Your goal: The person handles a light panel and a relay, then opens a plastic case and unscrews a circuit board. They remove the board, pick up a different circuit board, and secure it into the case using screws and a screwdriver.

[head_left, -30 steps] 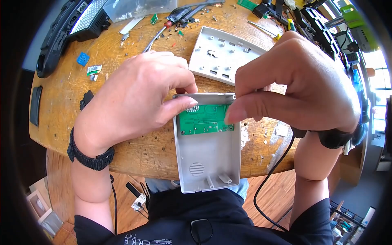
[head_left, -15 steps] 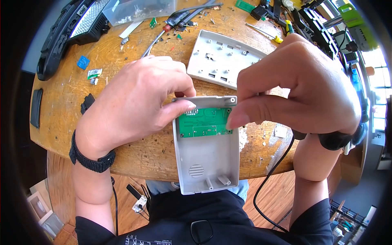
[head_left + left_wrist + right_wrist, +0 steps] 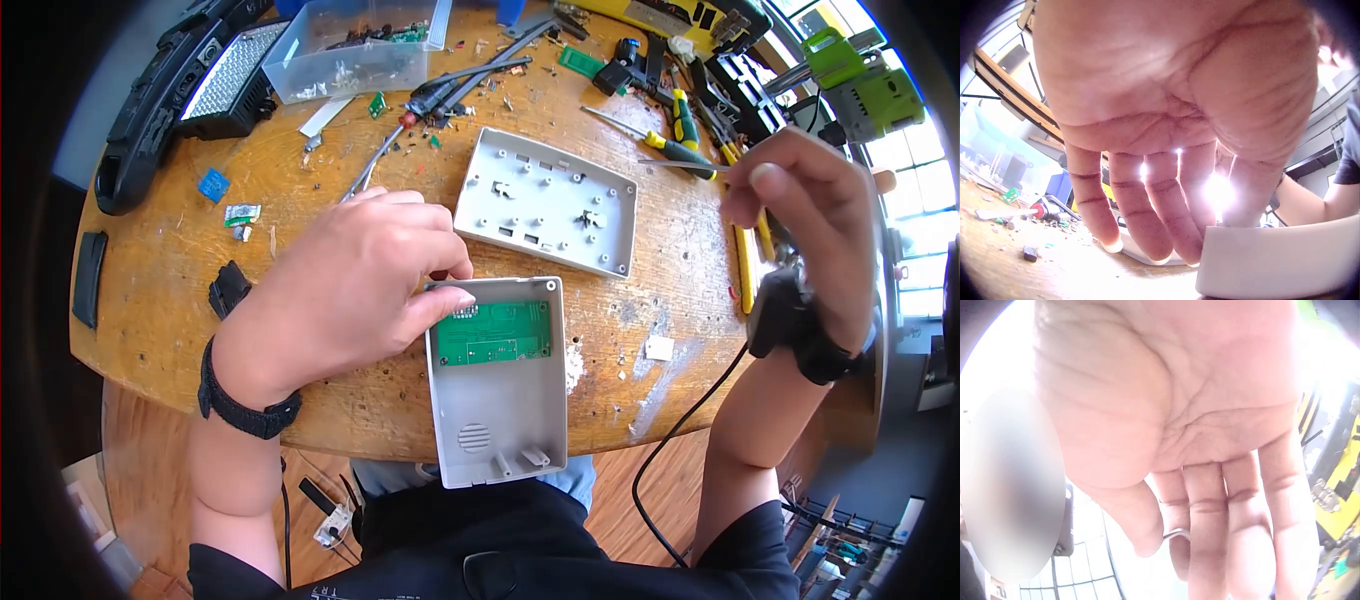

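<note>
A light grey plastic case half [image 3: 505,405] has a green circuit board [image 3: 515,330] inside its far end. My left hand [image 3: 350,285] pinches the case's far left corner, thumb inside the wall; in the left wrist view the hand [image 3: 1179,94] is against the white-looking case wall [image 3: 1279,259]. Off to the right, my raised right hand [image 3: 820,205] pinches a thin metal tool [image 3: 685,164] that points left, away from the case. In the right wrist view a small curved part of the tool [image 3: 1177,532] shows between thumb and index finger of the hand [image 3: 1179,412].
The other case half [image 3: 550,205] lies beyond. Screwdrivers [image 3: 655,140], pliers-like yellow handles [image 3: 745,265] and a green power tool [image 3: 865,90] are at the right. A clear bin [image 3: 350,75] and a dark device [image 3: 235,85] stand at the far left, with scattered scraps.
My right hand has moved up and right, away from the board, and the thin tool in it now shows. The case sits slightly lower in view, my left hand still on its corner.
</note>
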`<state>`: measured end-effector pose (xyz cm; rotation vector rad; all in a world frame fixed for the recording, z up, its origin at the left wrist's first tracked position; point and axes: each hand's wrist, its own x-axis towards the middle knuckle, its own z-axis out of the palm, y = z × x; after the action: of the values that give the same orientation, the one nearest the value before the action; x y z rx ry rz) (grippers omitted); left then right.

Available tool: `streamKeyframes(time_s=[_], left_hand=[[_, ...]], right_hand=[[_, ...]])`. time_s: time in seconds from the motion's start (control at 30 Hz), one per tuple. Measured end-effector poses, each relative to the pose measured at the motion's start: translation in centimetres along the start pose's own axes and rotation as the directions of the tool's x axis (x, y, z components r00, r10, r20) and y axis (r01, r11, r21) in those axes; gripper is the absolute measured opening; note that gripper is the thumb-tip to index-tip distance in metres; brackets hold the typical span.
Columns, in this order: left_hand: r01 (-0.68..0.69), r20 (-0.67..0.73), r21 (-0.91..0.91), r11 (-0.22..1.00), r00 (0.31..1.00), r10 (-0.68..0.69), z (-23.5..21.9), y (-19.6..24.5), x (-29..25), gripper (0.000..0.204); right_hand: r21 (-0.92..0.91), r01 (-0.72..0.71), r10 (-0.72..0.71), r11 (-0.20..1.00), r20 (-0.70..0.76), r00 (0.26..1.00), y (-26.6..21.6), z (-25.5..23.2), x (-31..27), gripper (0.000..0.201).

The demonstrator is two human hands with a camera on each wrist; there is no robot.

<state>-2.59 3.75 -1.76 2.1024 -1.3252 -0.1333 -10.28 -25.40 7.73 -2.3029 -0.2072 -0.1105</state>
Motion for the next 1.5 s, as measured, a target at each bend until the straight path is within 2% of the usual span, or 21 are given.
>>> streamKeyframes(time_s=[0.03,0.13,0.23,0.33,0.53,0.63,0.67,0.73,0.8,0.87,0.93,1.0,1.03,1.1,1.27,1.33,1.5], left_hand=[[-0.003,-0.004,0.007,1.000,1.000,0.003,0.0,-0.1,0.0,0.014],[-0.014,-0.015,0.006,1.000,1.000,0.014,0.0,-0.1,0.0,0.015],[-0.015,-0.019,0.002,1.000,1.000,0.015,0.0,-0.2,-0.1,0.015],[-0.016,-0.019,-0.004,1.000,1.000,0.016,0.0,-0.3,-0.2,0.015],[-0.012,-0.003,0.026,1.000,1.000,0.012,0.0,-0.3,-0.1,0.014],[-0.008,0.009,0.031,0.999,1.000,0.008,-0.1,-0.3,0.0,0.013],[0.004,0.007,0.026,1.000,1.000,-0.004,0.0,-0.4,-0.1,0.013],[-0.020,-0.005,0.060,0.998,1.000,0.020,0.1,-0.6,-0.2,0.013],[-0.003,-0.007,0.045,0.999,1.000,0.003,0.3,-0.8,-0.4,0.014],[0.012,-0.011,0.036,0.999,1.000,-0.012,0.2,-0.8,-0.5,0.015],[0.044,0.041,0.085,0.995,0.998,-0.047,0.1,-0.7,-0.4,0.018],[0.059,0.030,0.054,0.997,0.998,-0.061,0.4,-1.0,-0.5,0.018],[0.024,0.001,0.069,0.997,1.000,-0.024,0.7,-1.2,-0.5,0.018],[-0.031,-0.053,0.094,0.995,0.998,0.036,1.0,-1.4,-0.4,0.017],[-0.017,-0.065,0.111,0.994,0.998,0.024,1.0,-1.3,-0.4,0.016],[-0.119,-0.157,0.156,0.981,0.977,0.144,1.2,-1.5,-0.4,0.016],[-0.130,-0.158,0.125,0.984,0.976,0.149,0.8,-1.2,-0.4,0.016]], right_hand=[[0.047,0.015,-0.013,0.999,-0.038,0.999,1.8,0.1,0.0,0.016],[0.047,-0.151,0.155,0.987,-0.083,0.985,5.0,1.2,-0.5,0.017],[0.144,-0.160,0.182,0.976,-0.154,0.971,6.5,2.0,-0.8,0.017],[0.205,-0.089,0.134,0.975,-0.218,0.967,6.1,2.3,-0.9,0.018],[0.264,-0.082,0.152,0.961,-0.257,0.954,6.0,3.6,-1.1,0.023],[0.297,0.050,0.040,0.954,-0.289,0.956,5.4,4.4,-1.3,0.028],[0.301,0.046,0.041,0.952,-0.277,0.960,4.8,4.9,-1.4,0.028],[0.321,0.163,-0.081,0.933,-0.253,0.964,3.5,6.0,-1.7,0.033],[0.373,0.194,-0.144,0.907,-0.158,0.977,1.6,7.2,-1.9,0.036],[0.351,0.245,-0.228,0.904,-0.090,0.969,0.2,8.6,-2.0,0.037],[0.297,0.282,-0.311,0.912,0.056,0.949,-1.1,9.5,-1.7,0.033],[0.239,0.285,-0.324,0.928,0.145,0.935,-1.8,10.4,-1.7,0.030],[0.241,0.281,-0.323,0.929,0.157,0.933,-1.8,10.6,-1.8,0.030],[0.201,0.270,-0.303,0.942,0.158,0.940,-1.9,11.1,-1.7,0.031],[0.138,0.207,-0.226,0.969,0.140,0.964,-2.9,11.6,-1.9,0.031],[0.094,0.207,-0.220,0.974,0.149,0.964,-3.0,11.7,-1.7,0.028],[0.061,0.224,-0.232,0.973,0.190,0.954,-3.2,11.6,-1.5,0.024]])
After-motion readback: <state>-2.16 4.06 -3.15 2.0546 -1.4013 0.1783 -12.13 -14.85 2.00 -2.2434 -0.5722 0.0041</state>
